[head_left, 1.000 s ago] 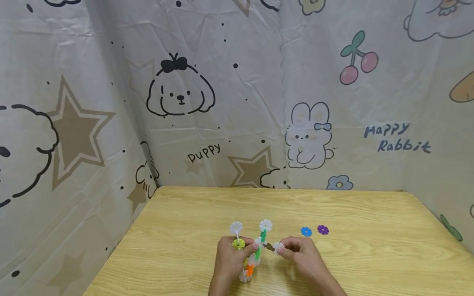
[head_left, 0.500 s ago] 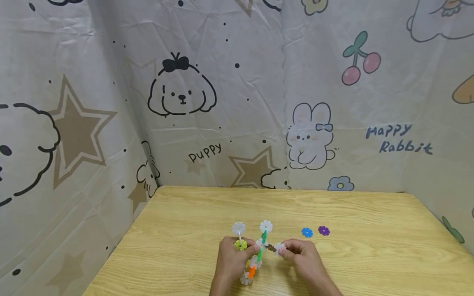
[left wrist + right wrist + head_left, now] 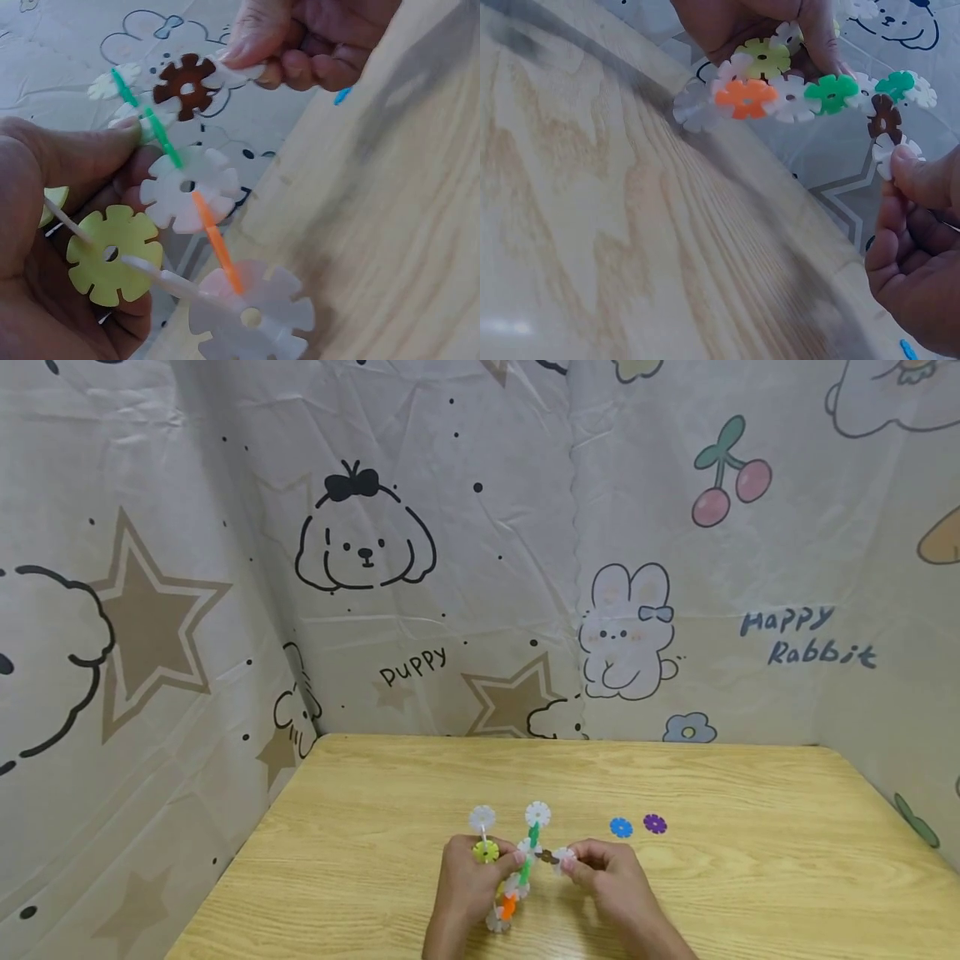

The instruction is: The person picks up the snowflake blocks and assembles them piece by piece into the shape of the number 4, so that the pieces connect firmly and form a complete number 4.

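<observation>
My left hand (image 3: 474, 878) grips a chain of notched plastic discs, its thumb on a white disc in the middle of the row. The chain joins white discs with green, orange (image 3: 217, 241) and yellow (image 3: 115, 255) ones set edge-on between them. A brown disc (image 3: 185, 87) branches off toward the right. Between thumb and forefinger, my right hand (image 3: 617, 875) pinches the white disc (image 3: 891, 154) at the end of the brown one. In the right wrist view a green disc (image 3: 831, 94) and the orange disc lie along the row. Some yellow parts are hidden behind the left fingers.
On the wooden table (image 3: 360, 827), a blue disc (image 3: 621, 827) and a purple disc (image 3: 655, 823) lie flat beyond the right hand. A printed cloth (image 3: 480, 560) hangs behind the table and along its sides.
Both hands keep their hold on the chain, almost in the same place. The white disc at the right fingertips has turned slightly. The head view has shifted a little.
</observation>
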`<state>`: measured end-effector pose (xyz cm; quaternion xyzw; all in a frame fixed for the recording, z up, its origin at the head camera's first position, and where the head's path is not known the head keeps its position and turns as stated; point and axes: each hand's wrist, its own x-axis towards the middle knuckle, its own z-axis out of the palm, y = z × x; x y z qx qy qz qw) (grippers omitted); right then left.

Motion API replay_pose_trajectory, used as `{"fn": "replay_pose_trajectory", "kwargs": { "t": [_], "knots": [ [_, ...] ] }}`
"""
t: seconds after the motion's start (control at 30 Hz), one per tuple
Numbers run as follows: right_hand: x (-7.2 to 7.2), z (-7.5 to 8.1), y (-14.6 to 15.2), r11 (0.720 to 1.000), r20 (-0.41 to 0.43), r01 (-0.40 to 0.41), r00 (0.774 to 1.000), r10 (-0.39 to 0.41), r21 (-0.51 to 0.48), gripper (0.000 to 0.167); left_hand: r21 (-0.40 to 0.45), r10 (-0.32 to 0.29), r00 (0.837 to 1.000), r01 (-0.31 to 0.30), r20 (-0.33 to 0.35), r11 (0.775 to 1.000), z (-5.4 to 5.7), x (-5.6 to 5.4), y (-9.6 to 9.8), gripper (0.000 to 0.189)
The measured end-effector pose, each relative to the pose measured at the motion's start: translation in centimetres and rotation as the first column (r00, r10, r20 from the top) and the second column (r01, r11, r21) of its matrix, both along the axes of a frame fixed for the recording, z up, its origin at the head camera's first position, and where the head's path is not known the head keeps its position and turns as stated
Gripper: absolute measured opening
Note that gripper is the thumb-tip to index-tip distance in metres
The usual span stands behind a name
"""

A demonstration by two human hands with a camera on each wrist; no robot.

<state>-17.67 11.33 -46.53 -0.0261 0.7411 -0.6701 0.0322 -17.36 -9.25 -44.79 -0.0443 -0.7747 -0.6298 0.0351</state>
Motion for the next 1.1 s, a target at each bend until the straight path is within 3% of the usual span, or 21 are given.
{"fn": "replay_pose_trajectory", "kwargs": {
  "t": [0.27, 0.43, 0.6, 0.87, 1.1],
  "knots": [
    [-0.4, 0.6, 1.5, 0.984, -0.051, -0.169, 0.984, 0.172, 0.065, 0.016, -0.043, -0.068, 0.997, 0.067, -0.024, 0.997, 0.6, -0.4, -0.7, 0.010],
    [-0.6, 1.0, 2.3, 0.972, -0.045, -0.212, 0.975, 0.217, 0.098, 0.020, -0.052, -0.096, 0.995, 0.094, -0.035, 0.994, 1.0, -0.6, -0.9, 0.010],
    [-0.8, 1.7, 2.9, 0.968, -0.046, -0.213, 0.974, 0.221, 0.135, 0.024, -0.108, -0.124, 0.990, 0.117, -0.065, 0.987, 1.4, -0.8, -1.0, 0.009],
    [-1.2, 4.6, 3.6, 0.955, -0.164, -0.171, 0.963, 0.214, 0.244, 0.027, -0.170, -0.195, 0.980, 0.184, -0.046, 0.968, 2.4, -0.9, -1.0, 0.008],
    [-1.6, 6.2, 3.5, 0.928, -0.275, -0.143, 0.930, 0.245, 0.343, 0.022, -0.231, -0.230, 0.973, 0.216, -0.033, 0.949, 2.8, -0.9, -0.8, 0.008]
  ]
}}
